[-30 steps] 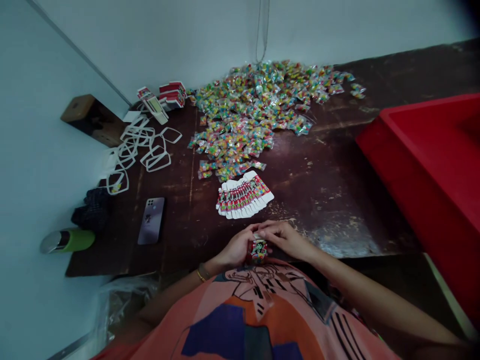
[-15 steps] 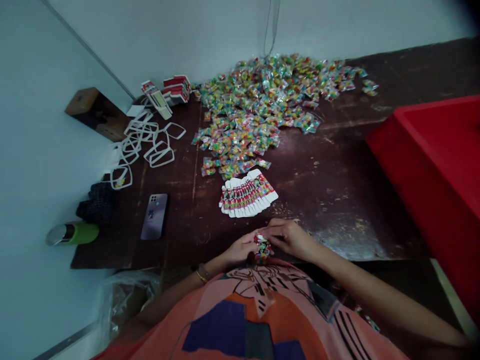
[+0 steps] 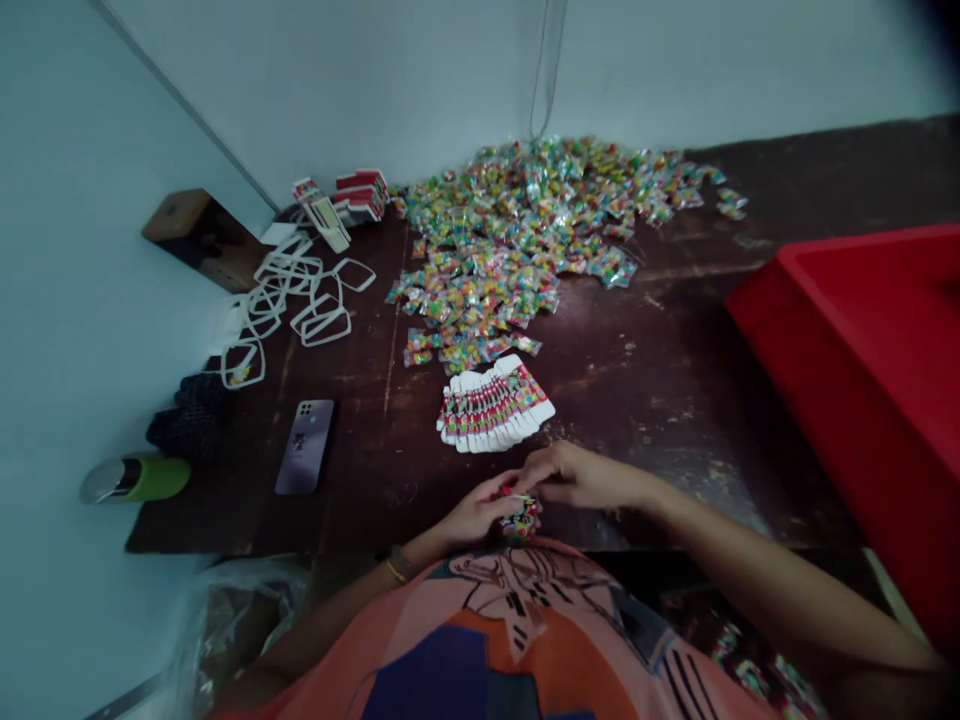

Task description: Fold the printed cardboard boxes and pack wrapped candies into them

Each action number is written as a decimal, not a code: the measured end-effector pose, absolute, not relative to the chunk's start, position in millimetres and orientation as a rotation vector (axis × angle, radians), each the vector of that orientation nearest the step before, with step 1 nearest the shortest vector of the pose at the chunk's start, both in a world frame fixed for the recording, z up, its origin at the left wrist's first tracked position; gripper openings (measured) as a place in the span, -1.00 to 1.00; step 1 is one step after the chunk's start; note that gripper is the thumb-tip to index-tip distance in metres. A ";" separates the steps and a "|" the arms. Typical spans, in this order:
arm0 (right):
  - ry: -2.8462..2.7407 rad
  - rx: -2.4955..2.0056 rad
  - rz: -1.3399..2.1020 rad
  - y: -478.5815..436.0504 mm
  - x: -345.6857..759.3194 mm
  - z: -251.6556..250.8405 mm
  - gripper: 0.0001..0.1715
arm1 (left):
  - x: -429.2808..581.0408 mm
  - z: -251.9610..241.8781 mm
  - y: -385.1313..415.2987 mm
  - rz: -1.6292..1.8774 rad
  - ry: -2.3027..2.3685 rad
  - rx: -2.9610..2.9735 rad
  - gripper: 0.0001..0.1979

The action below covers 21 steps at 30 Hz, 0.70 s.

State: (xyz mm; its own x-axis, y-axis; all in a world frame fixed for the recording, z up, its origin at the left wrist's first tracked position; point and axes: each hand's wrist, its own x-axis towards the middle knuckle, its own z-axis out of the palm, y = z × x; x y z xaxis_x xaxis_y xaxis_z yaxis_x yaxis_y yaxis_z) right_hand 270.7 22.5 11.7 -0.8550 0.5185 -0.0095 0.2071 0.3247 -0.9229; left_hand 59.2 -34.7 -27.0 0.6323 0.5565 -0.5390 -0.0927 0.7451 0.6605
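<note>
Left of the grip, a purple slab-shaped phone [image 3: 304, 447] lies on the dark wooden counter [image 3: 375, 485]; left hand [image 3: 472, 515] and right hand [image 3: 581, 478] pinch a small multicoloured printed packet [image 3: 523, 517] between them, just short of a fan of red-and-white cards [image 3: 495, 405], a red plastic tub [image 3: 862, 340] well to their right.

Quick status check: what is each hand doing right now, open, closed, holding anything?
Left hand: closed around the small printed box.
Right hand: fingertips pinched on the top of that box.
</note>
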 end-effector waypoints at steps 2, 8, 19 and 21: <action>-2.359 -0.892 1.257 72.9 276.7 0.0 -0.67 | 55.5 -19.2 -28.0 0.403 0.909 0.814 -0.57; -2.224 -1.537 0.382 197.8 301.0 -23.6 -0.52 | 10.7 20.9 -0.5 0.177 1.067 1.391 -0.64; -2.246 -1.633 0.224 5.3 325.9 -57.7 -0.44 | 7.9 1.9 2.4 0.327 0.950 0.853 -0.61; -2.328 -1.593 0.325 -42.1 324.6 -52.1 -0.27 | 30.9 -10.7 3.0 0.384 0.940 0.792 -0.61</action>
